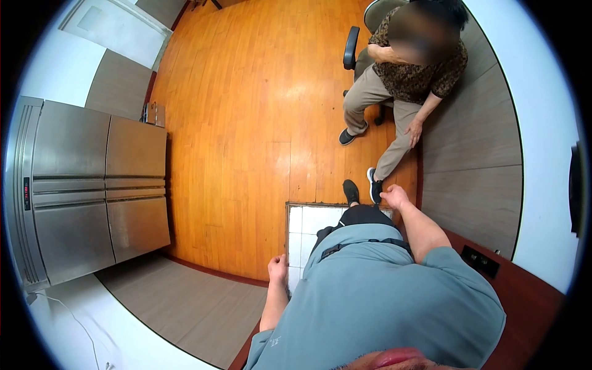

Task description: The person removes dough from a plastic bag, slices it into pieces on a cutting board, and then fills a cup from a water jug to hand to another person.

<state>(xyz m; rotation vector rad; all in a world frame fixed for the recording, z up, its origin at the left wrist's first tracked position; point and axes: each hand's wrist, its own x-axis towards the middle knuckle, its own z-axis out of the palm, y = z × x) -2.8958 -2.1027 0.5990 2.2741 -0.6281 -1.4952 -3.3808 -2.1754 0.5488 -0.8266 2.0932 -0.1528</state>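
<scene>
My left hand (278,269) hangs low beside my body, near the edge of the white floor tiles (295,240). Its fingers are curled in and nothing shows in them. On the other side, my right hand (394,197) is held out in front of my hip with the fingers curled and the thumb close to them. No object is visible in it. Below it in the view are the wooden floor and a seated person's dark shoe (375,187), apart from the hand as far as I can tell.
A person (394,92) sits at the upper right in an office chair (351,48), one leg stretched towards me. A steel refrigerator (71,139) stands at the left. Grey panelling (475,185) lines the right wall, with a black socket strip (480,261) low down.
</scene>
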